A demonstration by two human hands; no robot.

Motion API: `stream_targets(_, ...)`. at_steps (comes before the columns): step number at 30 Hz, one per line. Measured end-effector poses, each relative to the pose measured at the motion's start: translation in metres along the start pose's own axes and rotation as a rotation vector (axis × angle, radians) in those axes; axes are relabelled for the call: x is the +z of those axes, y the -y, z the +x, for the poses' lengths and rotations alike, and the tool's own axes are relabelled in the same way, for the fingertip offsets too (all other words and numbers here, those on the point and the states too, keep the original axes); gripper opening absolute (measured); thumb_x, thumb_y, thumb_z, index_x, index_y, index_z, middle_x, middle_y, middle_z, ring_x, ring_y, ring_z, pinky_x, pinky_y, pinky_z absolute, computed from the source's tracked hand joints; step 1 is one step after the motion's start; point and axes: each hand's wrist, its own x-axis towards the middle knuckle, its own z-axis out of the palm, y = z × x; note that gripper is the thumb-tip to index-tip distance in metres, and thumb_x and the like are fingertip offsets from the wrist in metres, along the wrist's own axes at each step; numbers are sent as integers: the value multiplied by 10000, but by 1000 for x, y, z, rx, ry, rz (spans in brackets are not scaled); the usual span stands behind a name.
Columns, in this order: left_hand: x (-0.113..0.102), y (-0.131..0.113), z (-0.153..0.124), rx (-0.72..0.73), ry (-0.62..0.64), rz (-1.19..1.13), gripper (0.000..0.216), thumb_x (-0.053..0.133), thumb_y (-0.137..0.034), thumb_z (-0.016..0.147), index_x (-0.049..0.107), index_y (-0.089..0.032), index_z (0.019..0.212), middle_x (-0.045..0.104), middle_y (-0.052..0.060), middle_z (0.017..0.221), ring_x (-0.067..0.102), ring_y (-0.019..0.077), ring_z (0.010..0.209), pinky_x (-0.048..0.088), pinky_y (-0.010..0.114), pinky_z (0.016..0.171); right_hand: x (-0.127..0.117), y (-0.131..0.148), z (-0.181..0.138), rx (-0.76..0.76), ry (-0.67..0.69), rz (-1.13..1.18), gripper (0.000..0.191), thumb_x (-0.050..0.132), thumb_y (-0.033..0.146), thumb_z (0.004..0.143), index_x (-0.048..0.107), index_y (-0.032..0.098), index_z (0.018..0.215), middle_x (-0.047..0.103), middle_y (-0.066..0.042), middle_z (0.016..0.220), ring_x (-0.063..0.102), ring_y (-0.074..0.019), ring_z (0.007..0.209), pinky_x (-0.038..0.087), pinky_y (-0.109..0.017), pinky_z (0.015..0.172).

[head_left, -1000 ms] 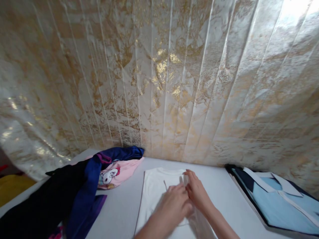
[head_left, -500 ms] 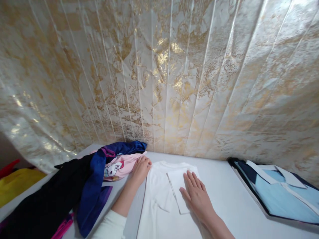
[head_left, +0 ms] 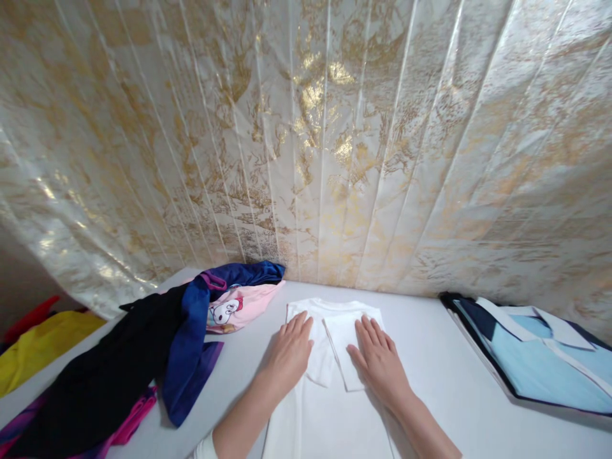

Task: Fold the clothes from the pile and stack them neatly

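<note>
The left hand (head_left: 289,352) is lying flat, palm down, fingers spread slightly, on the left half of a white T-shirt (head_left: 329,408). The right hand (head_left: 377,358) is lying flat in the same way on the right half, its fingers pressing on a sleeve (head_left: 345,347) that is folded inward across the shirt's chest. Neither hand is pinching or gripping cloth; both are resting open on the fabric, well apart from each other.

The white T-shirt is lying spread on a white table (head_left: 430,370), collar toward the far edge, hem running toward the near edge between the two forearms. To the left of the shirt, a heap of unfolded clothes is lying on the table: a pink garment (head_left: 243,305) with a cartoon print just beside the shirt's left shoulder, a dark blue garment (head_left: 191,338) over it, and a black garment (head_left: 109,376) farther left. At the far right, a folded light blue shirt (head_left: 540,363) is lying near the table's edge. A gold-patterned curtain (head_left: 306,140) is hanging behind the table.
</note>
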Motion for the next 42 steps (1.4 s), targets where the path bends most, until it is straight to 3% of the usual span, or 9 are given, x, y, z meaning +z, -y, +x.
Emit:
stream_targets(4,-16,-3,-30,-9,-2,-40,236,474,-81,861,543,-212,1045,595,50,1154,548,204,1076,413,338,906,-23,17,-2,-159,-41,275,415,498,270,861,525,157,1260,525,-159,1359,436,-310,1287,407,-476,995)
stream_targets(7,-24,-7,-49,-28,28,-99,132,523,-87,831,536,-211,872,595,20,951,557,200,927,426,318,805,-45,47,-7,-338,62,535,353,502,85,787,566,208,1112,626,-82,1110,554,-228,1062,462,-377,900)
stream_targets(12,-21,-19,-60,-68,110,-41,140,553,-71,804,533,-207,833,588,28,914,556,215,905,419,330,788,-55,80,-17,-347,203,672,369,511,-38,673,613,220,916,612,-28,957,544,-193,922,453,-313,833)
stream_targets(18,-25,-20,-55,-65,160,29,182,495,-33,802,547,-208,806,602,42,917,568,224,913,421,334,774,-49,74,-15,-297,248,790,318,509,-3,727,655,225,894,623,-26,952,554,-190,951,445,-306,866)
stream_targets(23,-28,-24,-53,-5,122,-17,205,463,-36,811,570,-211,830,613,35,920,571,212,907,430,338,784,-64,35,9,-200,209,938,243,467,169,848,631,212,1022,661,-53,1062,600,-188,1034,469,-310,898)
stream_targets(27,-17,-39,-44,149,161,-108,310,466,-108,862,577,-226,1126,582,59,1261,521,222,1165,401,379,972,-63,-8,19,-87,86,705,330,364,195,883,582,204,1130,652,-77,1187,602,-180,1108,486,-310,919)
stream_targets(30,-3,-56,-34,299,227,-130,481,463,-189,908,421,-226,1386,344,62,1523,297,230,1398,273,432,1120,-46,-24,14,-88,86,548,418,344,145,860,542,186,1225,641,-96,1241,604,-181,1134,479,-328,944)
stream_targets(36,8,-79,-29,391,391,-158,564,504,-318,926,348,-228,1460,228,90,1557,165,266,1443,201,515,1154,-21,-24,5,-194,105,144,468,402,255,930,471,155,1382,390,-130,1498,308,-226,1408,318,-414,1105)
stream_targets(42,-4,-78,-38,358,432,-161,551,576,-331,881,436,-274,1412,290,91,1536,191,286,1434,213,536,1144,-19,-24,3,-124,139,-11,556,382,386,961,354,150,1465,249,-123,1555,241,-222,1433,270,-427,1123)
